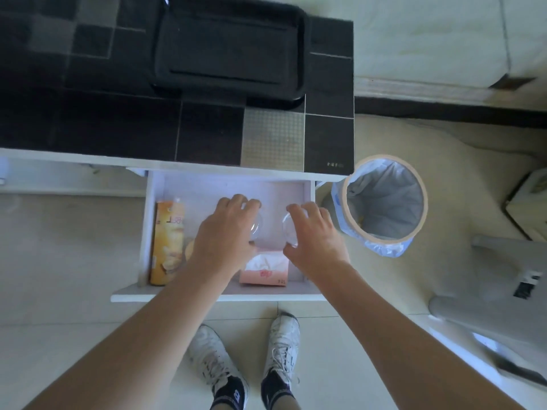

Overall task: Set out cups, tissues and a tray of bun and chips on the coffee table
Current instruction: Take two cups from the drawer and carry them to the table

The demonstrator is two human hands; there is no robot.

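The coffee table's white drawer (pixel 148 232) stands pulled out below me. Inside it, my left hand (pixel 225 232) wraps around a clear cup (pixel 258 227), and my right hand (pixel 310 233) wraps around a second clear cup (pixel 287 232). A pink tissue pack (pixel 265 269) lies at the drawer's front, between my wrists. An orange chips can (pixel 167 241) lies along the drawer's left side. A yellowish item (pixel 189 247) beside the can is mostly hidden by my left arm. An empty black tray (pixel 231 48) rests on the dark tiled coffee table top (pixel 118 119).
A round bin (pixel 384 199) with a pale liner stands on the floor right of the drawer. A light sofa (pixel 429 39) lies beyond the table. A grey stool (pixel 503 291) is at the right. My two feet in white shoes (pixel 245 356) stand before the drawer.
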